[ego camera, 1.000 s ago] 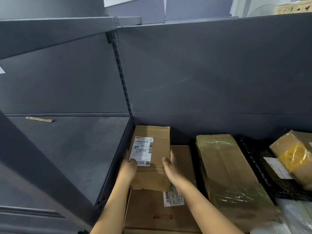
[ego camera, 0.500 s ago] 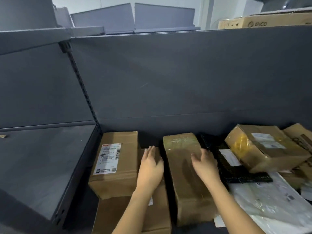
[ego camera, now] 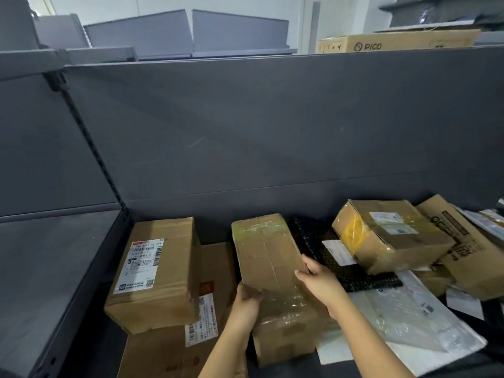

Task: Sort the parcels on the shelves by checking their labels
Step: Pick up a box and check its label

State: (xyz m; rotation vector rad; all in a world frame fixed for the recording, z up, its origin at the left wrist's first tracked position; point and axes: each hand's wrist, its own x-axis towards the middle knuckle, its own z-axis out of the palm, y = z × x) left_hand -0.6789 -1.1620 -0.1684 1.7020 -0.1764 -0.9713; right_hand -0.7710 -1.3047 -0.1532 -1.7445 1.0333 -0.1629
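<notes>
Both hands grip a long taped parcel [ego camera: 272,271] lying on the shelf [ego camera: 54,268]: the left hand [ego camera: 246,301] on its left edge, the right hand [ego camera: 320,285] on its right edge. Just left of it a labelled box [ego camera: 155,271] rests on a flat carton [ego camera: 174,347]. To the right lie a black padded mailer [ego camera: 321,241], a yellow-taped box [ego camera: 387,233] partly on it, and a white plastic mailer [ego camera: 409,323].
</notes>
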